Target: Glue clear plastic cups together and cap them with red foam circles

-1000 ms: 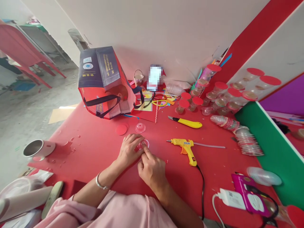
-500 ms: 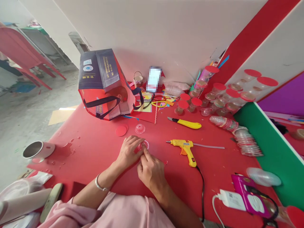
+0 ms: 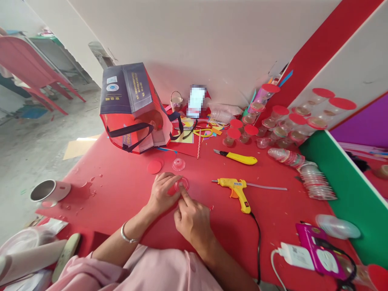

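"Where are the two hands?"

"Close together over the red table (image 3: 115, 173). The left hand (image 3: 163, 193) arches palm-down, its fingers and thumb around the left side of a clear plastic lid (image 3: 185, 182). I can't tell whether they pinch it or only rest there."

"And the right hand (image 3: 193, 216)?"

"Index finger stretched out, its tip over the middle of that lid, the other fingers curled under. Whether they grip anything I can't tell."

"So the lid lies right under both sets of fingertips?"

"Yes, on the tabletop, partly covered by them. A second clear lid, a domed one (image 3: 178, 164), sits just beyond the left fingertips, and a red disc (image 3: 154, 167) lies just beyond the left knuckles, overlapping another."

"What's off to the right of the right hand?"

"A yellow glue gun (image 3: 233, 184) on its side, nozzle towards the hands, a glue stick (image 3: 268, 186) poking out of its back. Farther from the hand than the gun is a yellow knife (image 3: 242, 157), blade showing."

"Left of the left hand?"

"A metal cup (image 3: 50, 190), tipped over, well apart from it. A shopping bag (image 3: 125, 95) stands beyond that hand, its handles hanging loose."
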